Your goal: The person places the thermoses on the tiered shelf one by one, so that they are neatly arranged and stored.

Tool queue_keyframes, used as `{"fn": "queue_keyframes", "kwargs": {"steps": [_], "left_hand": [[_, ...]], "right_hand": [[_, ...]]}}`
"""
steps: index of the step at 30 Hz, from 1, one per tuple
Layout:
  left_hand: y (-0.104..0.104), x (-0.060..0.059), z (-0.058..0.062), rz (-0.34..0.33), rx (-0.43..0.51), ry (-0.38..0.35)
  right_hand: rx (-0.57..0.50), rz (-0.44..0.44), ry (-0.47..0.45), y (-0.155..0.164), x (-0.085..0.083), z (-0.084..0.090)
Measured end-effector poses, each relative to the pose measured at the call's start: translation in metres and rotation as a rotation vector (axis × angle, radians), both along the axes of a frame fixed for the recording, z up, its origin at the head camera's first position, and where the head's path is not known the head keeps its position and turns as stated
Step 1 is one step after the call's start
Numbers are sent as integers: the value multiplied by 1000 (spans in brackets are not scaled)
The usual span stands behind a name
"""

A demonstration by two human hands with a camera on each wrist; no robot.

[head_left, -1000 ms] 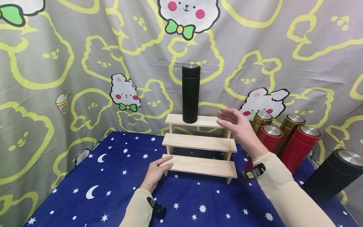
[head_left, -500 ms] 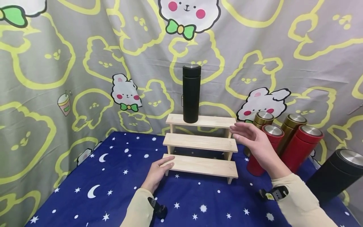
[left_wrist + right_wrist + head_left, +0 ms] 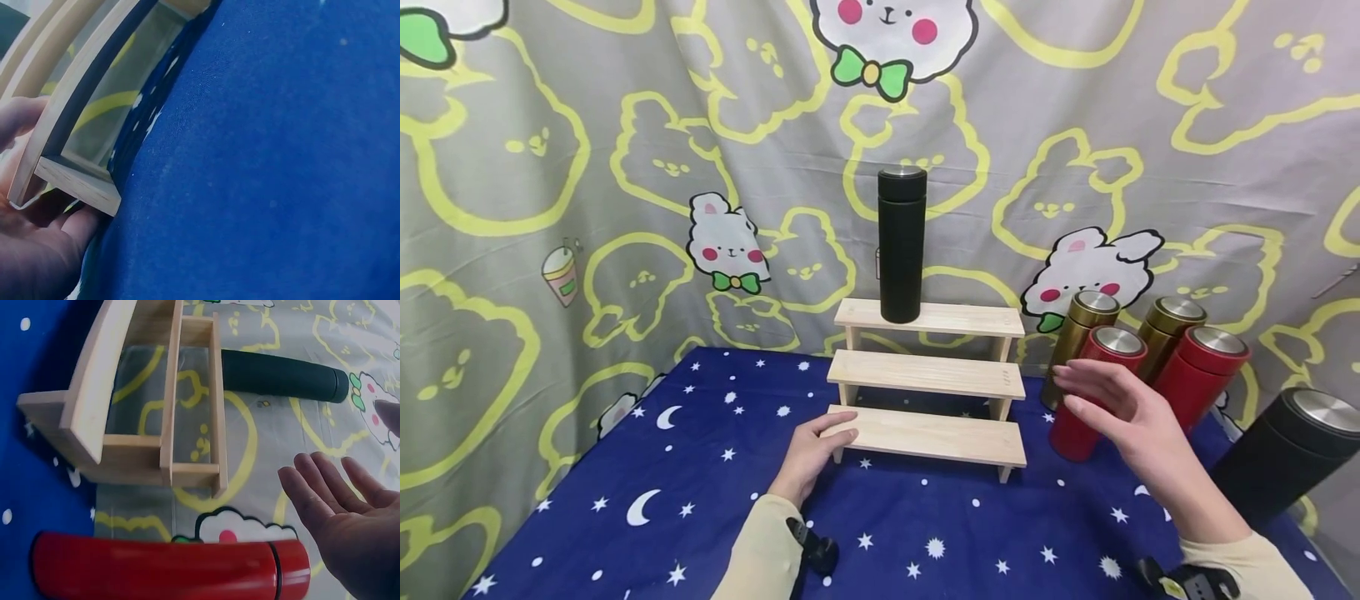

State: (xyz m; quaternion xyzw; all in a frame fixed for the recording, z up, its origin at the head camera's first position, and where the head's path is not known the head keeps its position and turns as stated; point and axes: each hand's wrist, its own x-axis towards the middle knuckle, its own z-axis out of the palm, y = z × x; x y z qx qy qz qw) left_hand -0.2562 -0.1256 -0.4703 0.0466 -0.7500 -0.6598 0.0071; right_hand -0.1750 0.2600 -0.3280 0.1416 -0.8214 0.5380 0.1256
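A three-tier wooden display stand (image 3: 940, 435) stands in the middle of the table. My left hand (image 3: 805, 457) grips the left end of its lowest shelf, the thumb over the board and fingers at its end and underside, as the left wrist view shows. Upright on the top shelf is a black thermos (image 3: 901, 258) with a silver-topped lid. My right hand (image 3: 1138, 429) holds nothing; its fingers are relaxed and slightly bent in front of the shorter red thermos (image 3: 1072, 435), partly covering it. In the right wrist view that red thermos (image 3: 156, 569) lies alongside the hand.
Behind and beside the right hand stand two gold thermoses (image 3: 1176, 315), a larger red thermos (image 3: 1210, 367) and another black thermos (image 3: 1270, 458). A blue star-and-moon cloth (image 3: 700, 492) covers the table. A patterned curtain (image 3: 805, 150) hangs close behind the stand.
My right hand has moved right and down, from beside the top shelf to in front of the shorter red thermos. The left hand and the stand have kept their place.
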Motion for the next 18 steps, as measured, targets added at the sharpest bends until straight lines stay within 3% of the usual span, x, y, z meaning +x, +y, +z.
{"fn": "queue_keyframes", "kwargs": {"steps": [5,12,18], "left_hand": [[0,-2,0,37,-7,12],[0,-3,-1,52,-14,14],[1,-4,-2,41,-8,18]], "right_hand": [[40,-56,1,16,19,-8],[-2,-154,-59,41,35,-28],[27,-324,-22,60,50,-46]]}}
